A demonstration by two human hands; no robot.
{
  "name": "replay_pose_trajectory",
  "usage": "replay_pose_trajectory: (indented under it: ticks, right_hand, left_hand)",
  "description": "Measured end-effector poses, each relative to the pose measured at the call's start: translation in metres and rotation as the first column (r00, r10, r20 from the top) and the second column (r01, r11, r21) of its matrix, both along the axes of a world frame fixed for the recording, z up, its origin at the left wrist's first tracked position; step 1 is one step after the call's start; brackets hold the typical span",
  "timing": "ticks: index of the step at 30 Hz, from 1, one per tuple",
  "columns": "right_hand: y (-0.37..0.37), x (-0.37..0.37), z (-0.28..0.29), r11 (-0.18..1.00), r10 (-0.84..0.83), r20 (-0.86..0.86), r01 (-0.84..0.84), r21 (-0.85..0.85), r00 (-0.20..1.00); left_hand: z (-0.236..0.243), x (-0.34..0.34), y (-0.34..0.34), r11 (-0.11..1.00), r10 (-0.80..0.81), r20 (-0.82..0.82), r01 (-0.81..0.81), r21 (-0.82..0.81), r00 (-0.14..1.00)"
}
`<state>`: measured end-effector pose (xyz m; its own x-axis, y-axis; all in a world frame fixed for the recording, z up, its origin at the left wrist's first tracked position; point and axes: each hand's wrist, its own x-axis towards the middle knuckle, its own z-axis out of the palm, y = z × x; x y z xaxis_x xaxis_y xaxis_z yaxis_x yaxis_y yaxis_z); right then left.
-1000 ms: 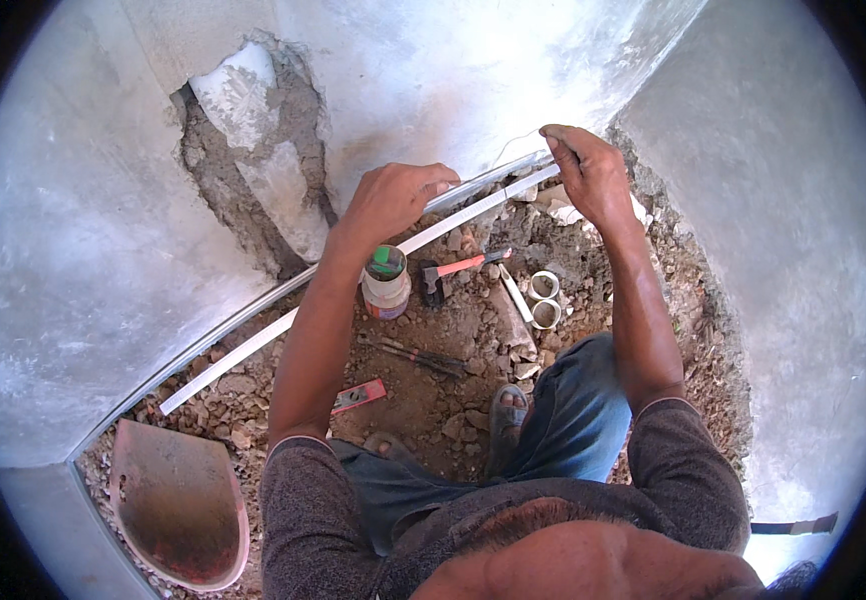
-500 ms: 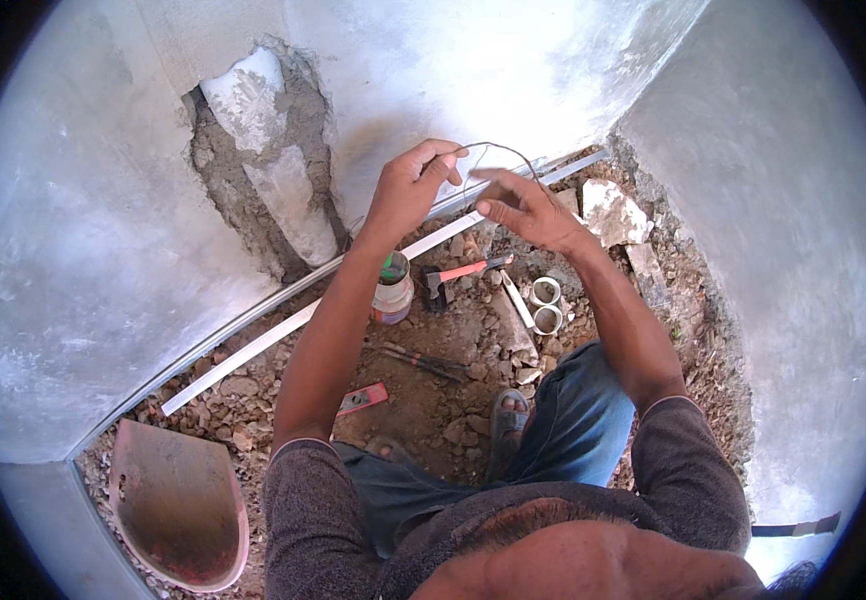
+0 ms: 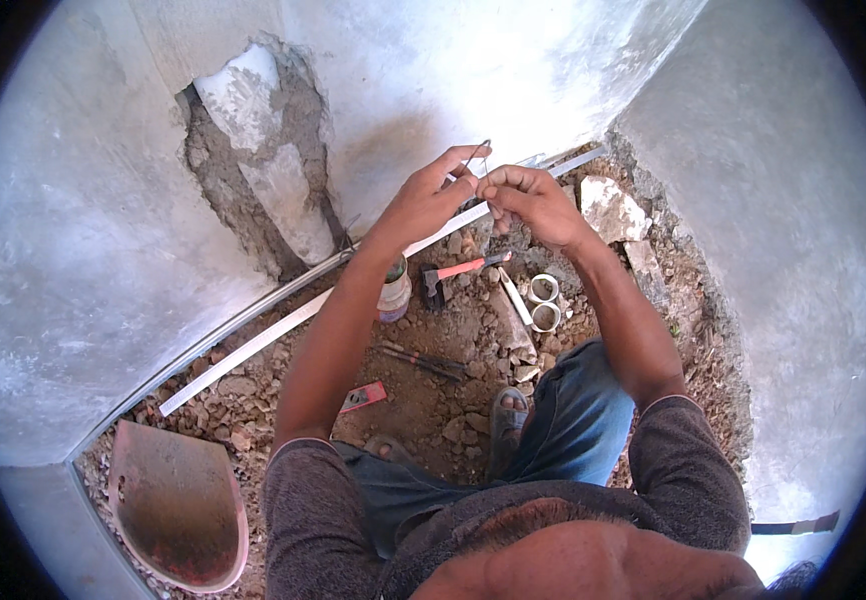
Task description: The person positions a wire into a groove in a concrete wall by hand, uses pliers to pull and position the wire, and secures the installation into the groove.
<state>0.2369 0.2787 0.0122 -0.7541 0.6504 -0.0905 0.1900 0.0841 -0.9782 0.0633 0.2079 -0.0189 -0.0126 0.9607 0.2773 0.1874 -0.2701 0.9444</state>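
My left hand (image 3: 431,196) and my right hand (image 3: 527,198) are raised together in front of the plastered wall, fingertips almost touching. Both pinch a thin grey wire (image 3: 480,152) that loops up between them. Below the hands a long white pipe (image 3: 305,314) lies along the foot of the wall on stony ground. A small bottle with a green cap (image 3: 394,287) stands under my left forearm.
A hammer with a red handle (image 3: 461,270), two white pipe rings (image 3: 545,303), pliers (image 3: 423,360) and a small red tool (image 3: 363,396) lie on the rubble. A shovel blade (image 3: 179,506) sits at lower left. A broken chase (image 3: 258,170) with a white pipe runs up the wall.
My hands have left the pipe at the wall's foot and come together, lifting the thin wire up between them. The right hand moved left toward the left one.
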Motion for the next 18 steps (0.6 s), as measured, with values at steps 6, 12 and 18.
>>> replay_pose_trajectory:
  ticks: [6, 12, 18]
  right_hand:
    - [0.011, 0.009, -0.003, 0.926, 0.158, -0.028, -0.158, -0.343, 0.987]
    - [0.012, 0.01, -0.001, 0.897, 0.258, 0.051, -0.22, -0.383, 0.965]
    - [-0.015, -0.004, 0.005, 0.837, 0.222, 0.231, -0.307, 0.454, 0.947]
  left_hand:
    - [0.02, -0.013, -0.01, 0.979, -0.184, -0.005, 0.184, 0.085, 0.983]
    - [0.013, -0.021, -0.004, 0.979, -0.201, 0.117, 0.204, -0.013, 0.973]
    - [-0.005, -0.018, 0.002, 0.96, 0.01, 0.466, 0.123, -0.253, 0.885]
